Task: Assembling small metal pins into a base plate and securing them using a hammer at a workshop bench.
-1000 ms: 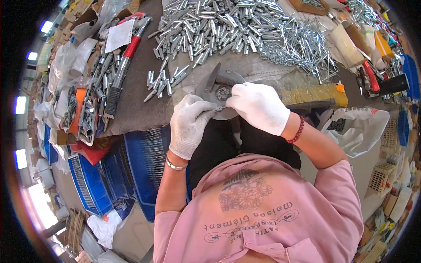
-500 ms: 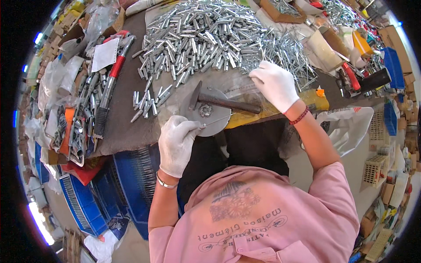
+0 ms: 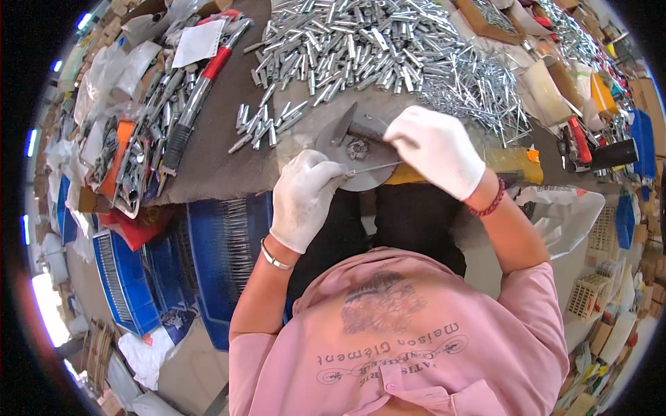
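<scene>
My left hand, in a white glove, pinches a thin metal rod that points right, over the near part of a round grey metal plate. My right hand, gloved too, is closed above the handle of a hammer. Its fingertips are slightly blurred, and whether they grip the handle or a small piece cannot be told. The hammer's head rests on the plate next to a small lumpy metal part. Behind them lies a heap of short silver metal tubes, with thin metal pins at its right.
On the left a tray of tools stands beside a long red-and-black tool. Blue bins of metal rods sit below the table's edge. A plastic bag hangs at the right, below a red-handled tool.
My right hand has come left and nearer, from beside the pins to over the hammer handle. My left hand keeps the rod over the plate. The whole view has shifted.
</scene>
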`<control>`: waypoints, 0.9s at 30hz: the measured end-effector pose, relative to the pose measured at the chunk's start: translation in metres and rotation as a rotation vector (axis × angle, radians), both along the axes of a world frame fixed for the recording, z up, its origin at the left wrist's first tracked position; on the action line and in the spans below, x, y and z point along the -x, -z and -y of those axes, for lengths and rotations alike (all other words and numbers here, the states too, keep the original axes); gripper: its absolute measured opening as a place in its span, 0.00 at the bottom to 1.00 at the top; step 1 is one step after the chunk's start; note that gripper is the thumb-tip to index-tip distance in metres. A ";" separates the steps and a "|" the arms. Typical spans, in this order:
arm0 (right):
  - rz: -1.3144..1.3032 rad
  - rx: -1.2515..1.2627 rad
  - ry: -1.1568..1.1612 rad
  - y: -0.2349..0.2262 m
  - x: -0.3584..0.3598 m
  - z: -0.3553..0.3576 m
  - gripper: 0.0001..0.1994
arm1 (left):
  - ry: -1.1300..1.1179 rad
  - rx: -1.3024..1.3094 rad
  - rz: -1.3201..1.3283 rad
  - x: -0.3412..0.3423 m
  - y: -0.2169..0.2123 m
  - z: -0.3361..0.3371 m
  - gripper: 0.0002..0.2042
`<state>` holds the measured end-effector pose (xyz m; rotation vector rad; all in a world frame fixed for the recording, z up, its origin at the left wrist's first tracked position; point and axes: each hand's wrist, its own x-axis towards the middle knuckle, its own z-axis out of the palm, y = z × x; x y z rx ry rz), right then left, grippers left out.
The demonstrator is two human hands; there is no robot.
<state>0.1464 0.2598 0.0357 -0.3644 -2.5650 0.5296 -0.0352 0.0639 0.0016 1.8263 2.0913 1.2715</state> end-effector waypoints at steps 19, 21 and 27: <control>0.147 0.062 -0.223 -0.003 0.043 0.041 0.26 | -0.003 0.052 -0.024 0.009 0.004 -0.004 0.11; 0.279 -0.045 -0.237 -0.015 0.046 0.047 0.24 | -0.024 0.060 -0.039 0.004 -0.002 -0.007 0.10; 0.383 -0.248 -0.213 -0.023 0.049 0.068 0.27 | -0.070 -0.020 -0.037 0.000 0.001 0.002 0.12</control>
